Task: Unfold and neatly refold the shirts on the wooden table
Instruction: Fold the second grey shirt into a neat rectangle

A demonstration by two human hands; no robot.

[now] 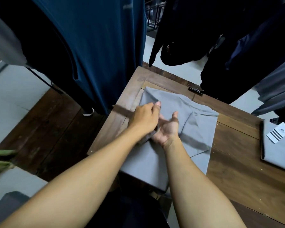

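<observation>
Two hands meet over the left part of a grey shirt (197,127) in the head view, the only view given. The shirt lies spread on the wooden tabletop (237,170), partly folded, and its near edge seems to reach a little over the front edge of the tabletop. The main risk, as I judge it, is this overhang: if the hands pull the cloth toward the body, the shirt can slide off, and the folds on its right side can open again. A second risk is an uneven fold, because the left hand (143,119) gathers the cloth in a small ridge and not along a straight line. The fingers (153,111) of the left hand are curled, and with the thumb they seem to pinch that ridge near the far left corner of the shirt. The right hand (167,129) lies palm up on the shirt, just beside the left one, thumb spread; its fingers are hidden under the left hand, so I cannot tell if they hold cloth. A second folded shirt (280,150) with a striped tag rests well apart at the right edge
</observation>
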